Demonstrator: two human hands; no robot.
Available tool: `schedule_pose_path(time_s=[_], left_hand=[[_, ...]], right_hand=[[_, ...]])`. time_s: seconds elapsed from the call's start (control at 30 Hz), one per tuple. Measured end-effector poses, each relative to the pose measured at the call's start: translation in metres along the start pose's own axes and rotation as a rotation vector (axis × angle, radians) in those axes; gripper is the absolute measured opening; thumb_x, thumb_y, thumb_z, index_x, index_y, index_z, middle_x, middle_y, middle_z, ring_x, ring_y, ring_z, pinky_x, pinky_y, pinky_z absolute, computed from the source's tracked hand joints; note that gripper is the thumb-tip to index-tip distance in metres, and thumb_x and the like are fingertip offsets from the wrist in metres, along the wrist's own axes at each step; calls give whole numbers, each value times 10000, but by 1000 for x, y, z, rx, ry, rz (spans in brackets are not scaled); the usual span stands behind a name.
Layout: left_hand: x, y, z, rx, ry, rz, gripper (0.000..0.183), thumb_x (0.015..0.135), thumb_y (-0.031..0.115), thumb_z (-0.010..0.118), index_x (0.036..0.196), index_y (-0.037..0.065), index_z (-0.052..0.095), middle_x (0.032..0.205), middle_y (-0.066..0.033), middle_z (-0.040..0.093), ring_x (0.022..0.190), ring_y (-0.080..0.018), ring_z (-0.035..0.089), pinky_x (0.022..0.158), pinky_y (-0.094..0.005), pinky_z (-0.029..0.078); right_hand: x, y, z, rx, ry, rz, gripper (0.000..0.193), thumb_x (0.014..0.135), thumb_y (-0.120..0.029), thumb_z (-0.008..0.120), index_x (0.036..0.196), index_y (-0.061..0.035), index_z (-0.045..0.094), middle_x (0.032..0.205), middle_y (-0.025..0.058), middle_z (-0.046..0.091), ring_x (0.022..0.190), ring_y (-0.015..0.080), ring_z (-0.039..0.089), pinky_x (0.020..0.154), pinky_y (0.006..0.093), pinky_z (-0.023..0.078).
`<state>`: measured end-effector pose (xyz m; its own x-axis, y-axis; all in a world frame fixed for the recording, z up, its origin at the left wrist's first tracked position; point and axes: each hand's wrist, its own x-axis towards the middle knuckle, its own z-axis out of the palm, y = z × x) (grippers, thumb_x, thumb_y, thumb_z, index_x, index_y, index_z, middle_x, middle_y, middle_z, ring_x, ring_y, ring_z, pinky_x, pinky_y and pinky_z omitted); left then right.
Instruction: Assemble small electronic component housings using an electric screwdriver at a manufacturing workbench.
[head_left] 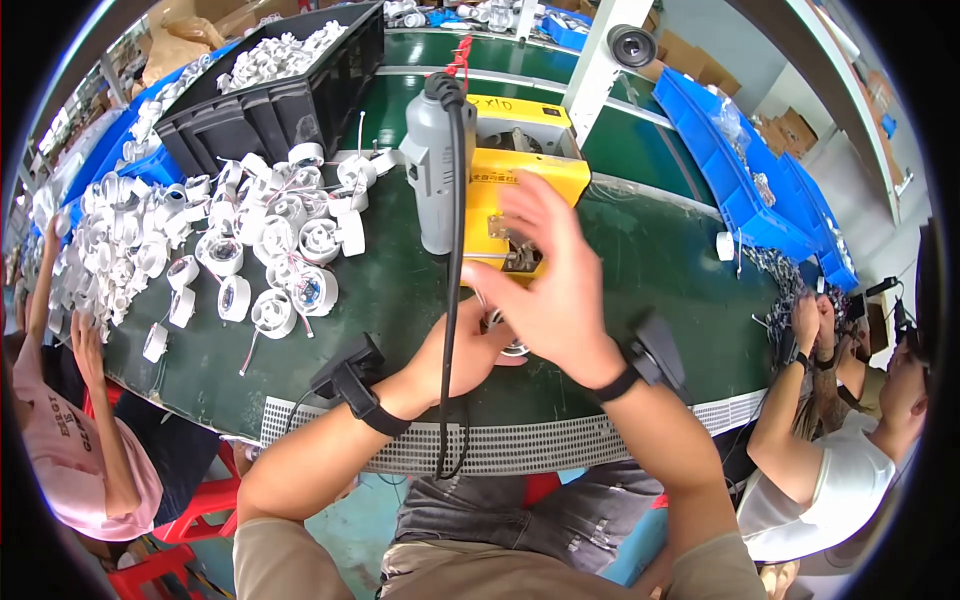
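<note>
My left hand (462, 352) is closed around a small round white part (514, 349), mostly hidden by my fingers. Just above it my right hand (560, 285) is raised, thumb and fingers apart, with nothing visible between them. Behind that hand stands a yellow screw feeder (548, 172), its front partly covered. A grey electric screwdriver (430, 185) hangs upright at the feeder's left side, and its black cable (456, 260) loops down in front of my left hand. Several round white housings (273, 238) with thin wires lie on the green bench to the left.
A black crate (270, 115) heaped with white parts stands at the back left. Blue bins (735, 180) line the back right, near a white post (600, 75). One white housing (725, 246) lies at the right. People work at both sides; a perforated strip (480, 445) edges the bench.
</note>
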<state>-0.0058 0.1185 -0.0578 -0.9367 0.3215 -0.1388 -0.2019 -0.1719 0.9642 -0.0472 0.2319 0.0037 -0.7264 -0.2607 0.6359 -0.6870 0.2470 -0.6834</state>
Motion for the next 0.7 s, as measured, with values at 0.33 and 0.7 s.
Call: schedule_pose_path(time_s=[0.33,0.7], left_hand=[[4,5,-4,-204,94,-122,328,930,44,464,1249,-19,419,1135,-130,534,984,-232,601,797,-360,579],[1,8,-4,-166,42,-113,340,957,54,435,1293,4,424,1051,-90,547,866,-185,620,840,-331,558]], right_hand=[[32,-10,20,599,356,-144,459,923,-169,451,1312,9,283,754,88,522,568,160,541,528,300,483],[45,12,-1,392,437,-41,426,963,-288,434,1245,22,359,664,75,490,451,150,475,426,283,415]])
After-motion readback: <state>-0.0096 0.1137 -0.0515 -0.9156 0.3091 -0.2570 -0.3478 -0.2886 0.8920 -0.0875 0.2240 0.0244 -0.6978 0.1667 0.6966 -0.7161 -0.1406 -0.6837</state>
